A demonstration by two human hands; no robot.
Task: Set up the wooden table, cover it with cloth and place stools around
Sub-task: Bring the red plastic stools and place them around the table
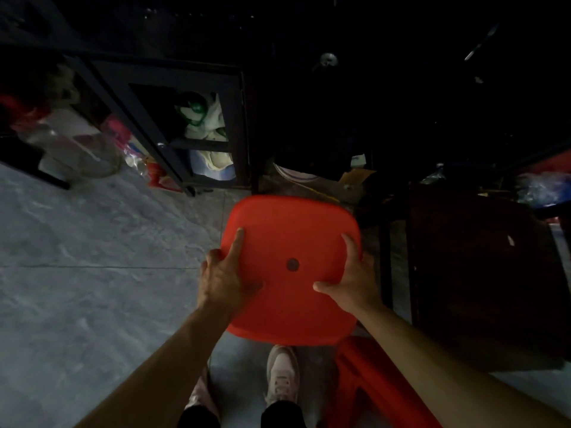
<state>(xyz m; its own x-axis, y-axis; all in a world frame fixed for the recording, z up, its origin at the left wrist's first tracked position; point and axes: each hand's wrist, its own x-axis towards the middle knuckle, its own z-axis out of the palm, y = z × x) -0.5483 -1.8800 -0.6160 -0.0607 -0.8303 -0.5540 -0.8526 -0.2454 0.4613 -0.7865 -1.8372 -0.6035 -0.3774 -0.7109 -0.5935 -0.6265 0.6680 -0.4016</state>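
A red plastic stool [290,242] with a square rounded seat and a small dark hole in its middle fills the centre of the view, seen from above. My left hand [224,278] grips the seat's left edge, its forefinger stretched along the top. My right hand [352,278] grips the right edge, thumb lying on the seat. A second red stool [370,378] stands low right, partly under my right arm. A dark wooden table [482,273] stands to the right, its top bare.
A black metal-framed shelf [185,118] with cloth, bottles and bags stands at the back left. Cardboard and clutter [352,180] lie behind the stool. The grey tiled floor [92,257] stretches left. My shoes [282,375] are below the stool.
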